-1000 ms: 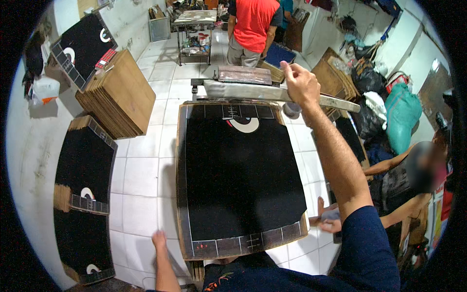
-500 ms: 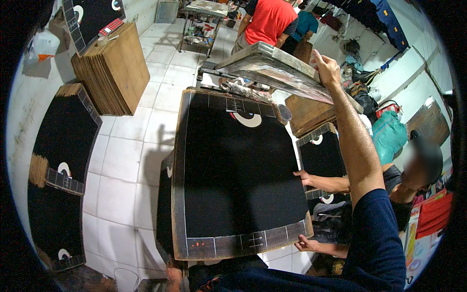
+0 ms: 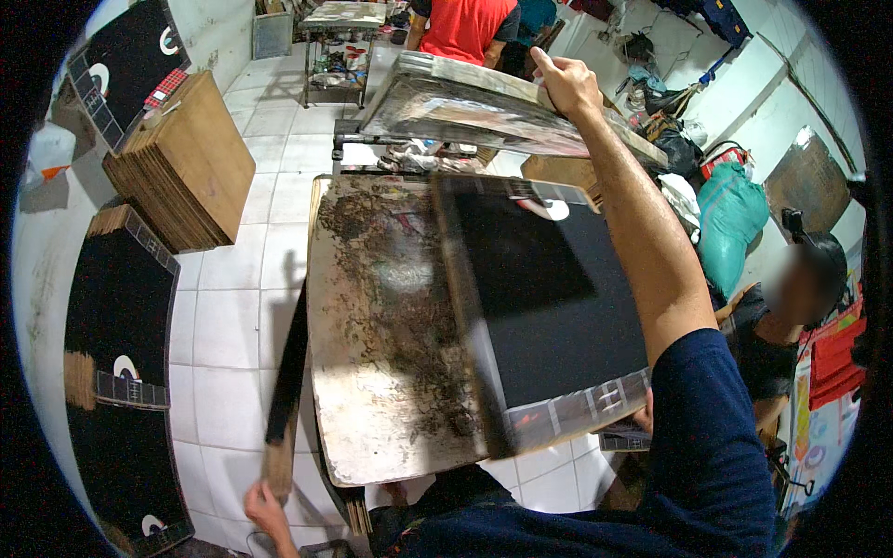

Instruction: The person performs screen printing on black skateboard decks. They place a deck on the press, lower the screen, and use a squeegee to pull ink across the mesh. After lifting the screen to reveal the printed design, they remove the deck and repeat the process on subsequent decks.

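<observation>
Ink-stained wood fills the right hand (image 3: 566, 82), fingers clenched on the raised printing screen frame (image 3: 484, 102), tilted above the table's far end. Left hand (image 3: 265, 507) grips a long squeegee (image 3: 286, 381), lengthwise beside the stained print table (image 3: 381, 335). Black printed sheet (image 3: 544, 307) slides rightward.

Left hand (image 3: 267, 510) cut off by lower rim.

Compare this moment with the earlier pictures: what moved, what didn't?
The right hand has swung the screen frame up from flat. The black sheet has slid right, baring the stained table. The left hand now holds a black strip. Floor stacks unchanged.
</observation>
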The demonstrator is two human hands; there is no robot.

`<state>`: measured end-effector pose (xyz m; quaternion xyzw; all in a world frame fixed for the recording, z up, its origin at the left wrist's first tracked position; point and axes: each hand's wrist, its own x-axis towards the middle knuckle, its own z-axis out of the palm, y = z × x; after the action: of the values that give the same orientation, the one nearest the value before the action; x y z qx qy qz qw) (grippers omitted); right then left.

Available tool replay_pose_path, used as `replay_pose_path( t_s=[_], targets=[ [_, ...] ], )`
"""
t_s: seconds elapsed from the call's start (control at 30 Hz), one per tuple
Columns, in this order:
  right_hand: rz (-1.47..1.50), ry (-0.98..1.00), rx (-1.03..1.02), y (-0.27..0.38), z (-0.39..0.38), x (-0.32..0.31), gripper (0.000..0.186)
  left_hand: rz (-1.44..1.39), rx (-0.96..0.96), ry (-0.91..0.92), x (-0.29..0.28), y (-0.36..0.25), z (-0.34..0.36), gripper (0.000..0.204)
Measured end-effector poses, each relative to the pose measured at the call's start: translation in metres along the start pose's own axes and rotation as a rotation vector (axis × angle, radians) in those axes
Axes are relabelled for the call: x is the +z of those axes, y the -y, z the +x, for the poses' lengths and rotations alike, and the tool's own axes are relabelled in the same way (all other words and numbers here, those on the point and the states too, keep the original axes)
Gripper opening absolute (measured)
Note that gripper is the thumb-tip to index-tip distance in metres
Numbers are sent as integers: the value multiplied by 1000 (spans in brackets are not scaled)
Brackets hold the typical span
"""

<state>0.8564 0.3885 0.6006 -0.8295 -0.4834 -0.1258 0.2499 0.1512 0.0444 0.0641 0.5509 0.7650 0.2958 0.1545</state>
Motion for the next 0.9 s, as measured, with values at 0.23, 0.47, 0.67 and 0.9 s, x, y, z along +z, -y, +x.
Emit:
replay_pose_path(
  t_s=[0.23,0.47,0.67,0.9],
  targets=[
    [6,-24,38,6,-14,-1,67,-256,260,-225,2,-160,126,23],
    [19,-50,41,8,-19,-2,61,-307,347,-490,-114,-297,147,15],
    [53,-85,-4,10,-17,-6,60,-120,493,-560,-171,-386,22,10],
    [92,-43,-88,4,-20,-6,62,-332,1066,105,-62,-478,-162,35]
  ],
)
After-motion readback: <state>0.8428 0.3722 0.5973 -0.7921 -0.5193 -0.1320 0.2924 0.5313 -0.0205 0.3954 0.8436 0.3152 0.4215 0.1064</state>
